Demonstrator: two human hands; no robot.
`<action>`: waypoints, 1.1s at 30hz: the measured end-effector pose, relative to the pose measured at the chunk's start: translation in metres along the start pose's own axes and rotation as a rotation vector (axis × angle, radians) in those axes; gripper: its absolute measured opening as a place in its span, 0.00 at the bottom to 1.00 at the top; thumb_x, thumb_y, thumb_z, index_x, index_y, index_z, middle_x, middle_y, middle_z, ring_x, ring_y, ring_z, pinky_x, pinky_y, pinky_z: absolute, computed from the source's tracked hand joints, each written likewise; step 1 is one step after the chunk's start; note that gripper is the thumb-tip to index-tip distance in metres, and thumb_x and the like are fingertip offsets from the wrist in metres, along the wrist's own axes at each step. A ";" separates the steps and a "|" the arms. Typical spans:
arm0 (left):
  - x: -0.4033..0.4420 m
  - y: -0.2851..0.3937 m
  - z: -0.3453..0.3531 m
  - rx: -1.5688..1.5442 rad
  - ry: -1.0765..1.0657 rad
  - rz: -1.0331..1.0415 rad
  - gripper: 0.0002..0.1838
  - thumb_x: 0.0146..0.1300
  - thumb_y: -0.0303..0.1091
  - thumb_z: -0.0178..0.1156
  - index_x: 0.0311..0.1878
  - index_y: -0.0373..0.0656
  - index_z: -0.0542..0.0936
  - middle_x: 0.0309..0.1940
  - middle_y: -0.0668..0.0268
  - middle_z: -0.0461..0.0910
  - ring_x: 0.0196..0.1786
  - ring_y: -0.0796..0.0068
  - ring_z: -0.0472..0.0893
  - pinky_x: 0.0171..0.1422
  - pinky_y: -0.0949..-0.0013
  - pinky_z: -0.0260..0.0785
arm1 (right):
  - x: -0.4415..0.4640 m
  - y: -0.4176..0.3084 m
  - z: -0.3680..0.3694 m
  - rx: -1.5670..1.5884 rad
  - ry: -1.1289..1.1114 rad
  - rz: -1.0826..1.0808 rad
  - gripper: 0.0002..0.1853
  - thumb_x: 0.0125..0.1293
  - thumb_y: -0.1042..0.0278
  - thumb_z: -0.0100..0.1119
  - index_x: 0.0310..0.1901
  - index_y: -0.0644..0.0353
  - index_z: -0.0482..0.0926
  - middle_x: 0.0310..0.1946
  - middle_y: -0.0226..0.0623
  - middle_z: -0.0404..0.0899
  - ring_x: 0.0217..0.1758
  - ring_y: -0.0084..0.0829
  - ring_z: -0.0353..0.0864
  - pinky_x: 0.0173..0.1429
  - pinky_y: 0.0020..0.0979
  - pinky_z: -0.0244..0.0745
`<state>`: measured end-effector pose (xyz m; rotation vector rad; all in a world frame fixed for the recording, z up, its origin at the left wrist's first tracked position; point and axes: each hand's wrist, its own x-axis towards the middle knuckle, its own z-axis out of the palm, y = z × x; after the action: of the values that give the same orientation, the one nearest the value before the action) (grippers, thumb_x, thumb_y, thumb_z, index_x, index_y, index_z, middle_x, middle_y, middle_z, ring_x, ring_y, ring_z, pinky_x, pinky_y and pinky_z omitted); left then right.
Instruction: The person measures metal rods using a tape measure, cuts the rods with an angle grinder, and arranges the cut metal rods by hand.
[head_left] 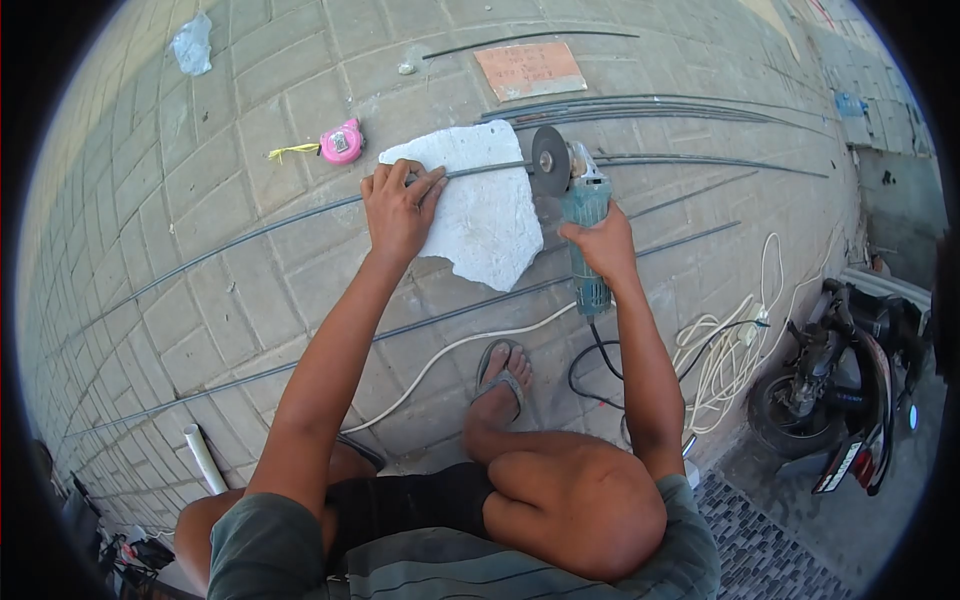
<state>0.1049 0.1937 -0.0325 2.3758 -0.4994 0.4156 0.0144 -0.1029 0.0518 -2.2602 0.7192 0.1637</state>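
My left hand point(403, 205) is closed around a long thin metal rod point(300, 215), pressing it over a white, rough-edged slab point(485, 225). In my right hand point(605, 243) is a green angle grinder point(588, 205), gripped by its body. Its dark cutting disc point(548, 162) stands upright at the rod, just past the slab's right edge; whether it touches the metal I cannot tell. The rod runs from the lower left across the slab. To the left of the slab lies a pink tape measure point(342, 142) with a yellow cord.
Several more rods point(640, 108) lie on the paving beyond the disc. A pinkish board point(530, 70) with writing rests behind them. A pale cable point(450, 350) crosses near my sandalled foot point(500, 378) to a coiled heap point(725, 355). At right stands a motorcycle point(830, 390).
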 end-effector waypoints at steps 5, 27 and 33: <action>0.000 -0.001 0.000 0.005 0.005 0.006 0.11 0.65 0.40 0.75 0.50 0.57 0.94 0.43 0.71 0.80 0.51 0.66 0.77 0.57 0.58 0.62 | 0.002 0.003 0.001 -0.010 0.001 -0.010 0.32 0.48 0.59 0.81 0.54 0.69 0.83 0.47 0.54 0.90 0.50 0.51 0.91 0.57 0.44 0.84; -0.001 -0.005 0.003 -0.015 0.040 0.004 0.10 0.65 0.41 0.74 0.48 0.58 0.95 0.42 0.73 0.81 0.49 0.66 0.77 0.54 0.57 0.61 | 0.001 0.003 0.002 0.035 -0.032 -0.027 0.27 0.51 0.64 0.79 0.53 0.66 0.84 0.44 0.44 0.91 0.47 0.39 0.90 0.55 0.39 0.83; -0.001 -0.005 0.002 0.007 0.020 -0.007 0.10 0.65 0.42 0.74 0.48 0.61 0.95 0.43 0.74 0.81 0.50 0.67 0.76 0.55 0.58 0.63 | 0.004 0.009 0.004 0.030 -0.033 -0.054 0.27 0.52 0.65 0.78 0.53 0.67 0.84 0.44 0.45 0.91 0.46 0.39 0.90 0.55 0.39 0.83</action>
<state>0.1069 0.1958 -0.0369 2.3772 -0.4809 0.4381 0.0134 -0.1072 0.0420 -2.2409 0.6386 0.1624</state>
